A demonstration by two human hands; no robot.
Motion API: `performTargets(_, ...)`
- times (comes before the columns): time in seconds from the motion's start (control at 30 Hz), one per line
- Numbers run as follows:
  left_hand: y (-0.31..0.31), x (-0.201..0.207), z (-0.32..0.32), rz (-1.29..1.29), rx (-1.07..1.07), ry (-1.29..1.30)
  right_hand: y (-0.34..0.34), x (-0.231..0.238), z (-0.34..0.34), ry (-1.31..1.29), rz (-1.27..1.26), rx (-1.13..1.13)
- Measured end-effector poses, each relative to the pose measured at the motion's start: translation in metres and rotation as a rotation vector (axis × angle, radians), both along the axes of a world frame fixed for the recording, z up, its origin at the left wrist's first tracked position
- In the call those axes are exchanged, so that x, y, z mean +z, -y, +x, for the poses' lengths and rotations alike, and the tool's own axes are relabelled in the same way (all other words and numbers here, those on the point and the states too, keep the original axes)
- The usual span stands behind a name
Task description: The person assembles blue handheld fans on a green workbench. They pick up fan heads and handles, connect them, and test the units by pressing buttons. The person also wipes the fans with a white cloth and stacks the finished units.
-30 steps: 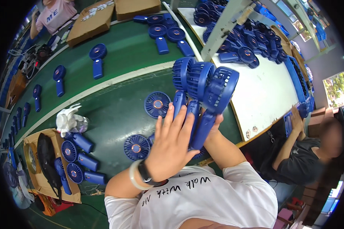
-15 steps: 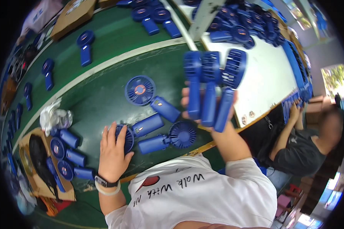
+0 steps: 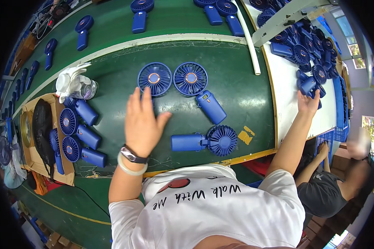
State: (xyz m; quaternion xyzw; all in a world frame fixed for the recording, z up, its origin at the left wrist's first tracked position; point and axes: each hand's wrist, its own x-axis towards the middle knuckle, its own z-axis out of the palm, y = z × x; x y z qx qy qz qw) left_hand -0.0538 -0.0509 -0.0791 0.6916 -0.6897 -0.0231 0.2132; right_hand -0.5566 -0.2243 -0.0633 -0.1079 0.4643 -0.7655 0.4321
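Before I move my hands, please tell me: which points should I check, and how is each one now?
1. Left hand open: ok; spread out by the left fan.
2. Whole left fan visible: not ok; the hand hides most of its lower part.
3. Right hand grip released: cannot tell; it is at a blue fan on the white table.
4. Fans same side up: not ok; the left fan shows an orange centre, the nearest fan none.
5. Green table unmarked: not ok; yellow patches beside the nearest fan.

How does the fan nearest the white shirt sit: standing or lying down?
Lying down: the fan has its handle and round head stretched sideways along the green table, the handle's free end pointing left.
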Motion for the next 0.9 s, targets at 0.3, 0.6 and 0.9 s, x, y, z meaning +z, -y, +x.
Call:
performTargets(0.3, 0.011, 0.002, 0.01, 0.167, 0.183, -0.217, -0.096, -0.014, 0.206, -1.145, -0.014, 0.894)
performTargets(0.6, 0.027, -0.006, 0.009, 0.432, -0.439, -2.346, -0.094, -0.004, 0.288, -2.111, 0.005, 1.053)
performTargets(0.9, 0.027, -0.007, 0.01, 0.292, -0.391, -2.156, -0.047, -0.023, 0.286, -0.175, 0.009, 1.345)
